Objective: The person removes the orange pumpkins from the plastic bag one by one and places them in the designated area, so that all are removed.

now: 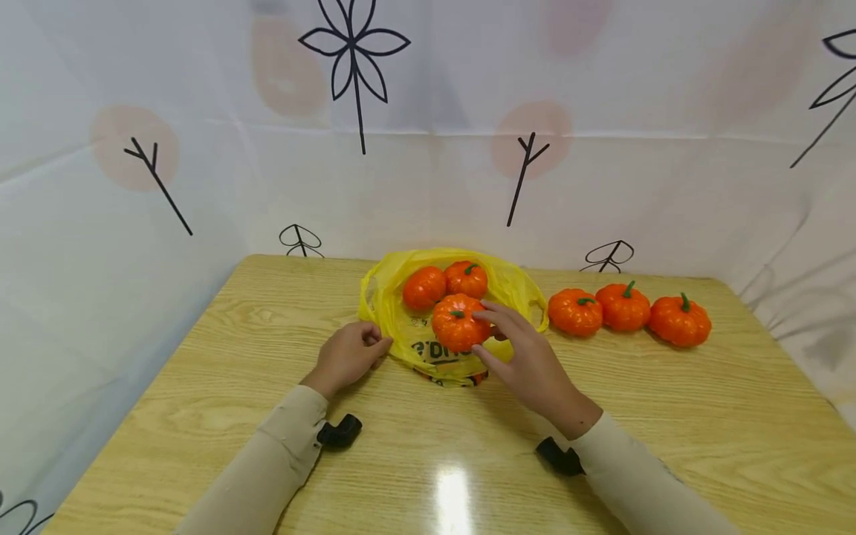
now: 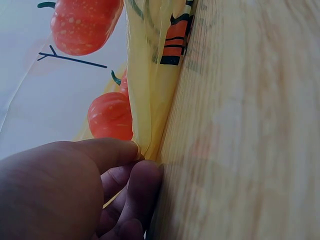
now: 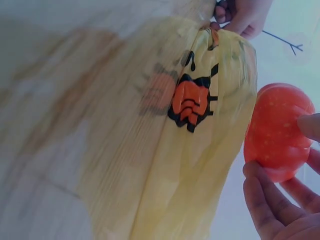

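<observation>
Pumpkin (image 1: 455, 325) was gripped by R hand (image 1: 530, 360) above mouth of yellow bag (image 1: 511, 282), L hand (image 1: 349, 355) pinching its edge, so prob. transfer step, in/out unclear, & next move seemingly called for L hand holding mouth open.

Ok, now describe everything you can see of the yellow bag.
The yellow bag looks like thin, crinkled, translucent plastic, with loop handles left and right and black and orange print. It lies on the wood-grained table, mouth spread open, two pumpkins inside. The left hand pinches its near left edge. The right hand holds another pumpkin over it; whether that touches it I cannot tell.
</observation>
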Tool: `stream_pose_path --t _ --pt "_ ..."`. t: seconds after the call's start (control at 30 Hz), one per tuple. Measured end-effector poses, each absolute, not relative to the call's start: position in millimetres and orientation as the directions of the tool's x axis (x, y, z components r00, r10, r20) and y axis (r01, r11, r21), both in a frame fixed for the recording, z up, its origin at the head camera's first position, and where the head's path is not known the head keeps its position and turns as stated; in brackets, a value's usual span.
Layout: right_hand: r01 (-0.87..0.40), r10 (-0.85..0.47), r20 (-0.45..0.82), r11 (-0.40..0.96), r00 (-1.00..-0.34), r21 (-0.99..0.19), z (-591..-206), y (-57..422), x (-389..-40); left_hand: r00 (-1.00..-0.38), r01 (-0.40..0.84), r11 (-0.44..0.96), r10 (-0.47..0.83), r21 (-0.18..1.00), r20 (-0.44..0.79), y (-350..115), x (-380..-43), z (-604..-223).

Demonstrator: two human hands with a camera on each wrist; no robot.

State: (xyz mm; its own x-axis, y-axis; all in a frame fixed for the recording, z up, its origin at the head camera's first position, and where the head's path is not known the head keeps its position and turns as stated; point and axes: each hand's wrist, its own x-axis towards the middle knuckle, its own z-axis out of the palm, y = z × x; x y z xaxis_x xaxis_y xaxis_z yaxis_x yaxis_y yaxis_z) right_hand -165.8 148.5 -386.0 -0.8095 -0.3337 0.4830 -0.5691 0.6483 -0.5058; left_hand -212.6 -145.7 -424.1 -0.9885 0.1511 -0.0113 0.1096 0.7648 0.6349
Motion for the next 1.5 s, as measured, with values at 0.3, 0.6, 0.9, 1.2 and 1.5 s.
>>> stream_pose_path --t 0.3,0.6,0.9,1.2,1.5 --pt "-0.576 -0.324 0.509 0.658 -0.798 -0.485 -387 161 -163 -0.988 0.103 0.758 0.152 0.645 -0.021 -145 -213 -424" --pt "-0.582 -0.305 0.548 0.678 -0.779 -0.450 -388 175 -162 -0.990 0.090 0.760 0.137 0.643 -0.024 -145 -213 -425" --pt "-0.573 -0.284 0.569 0.697 -0.772 -0.431 -389 186 -165 -0.990 0.087 0.754 0.140 0.651 -0.031 -147 -211 -424" --pt "-0.562 -0.255 0.577 0.696 -0.776 -0.447 -387 201 -171 -0.989 0.092 0.754 0.144 0.651 -0.027 -145 -212 -424" --pt "-0.525 -0.233 0.552 0.718 -0.800 -0.458 -387 213 -170 -0.990 0.091 0.761 0.137 0.643 -0.022 -146 -213 -424"
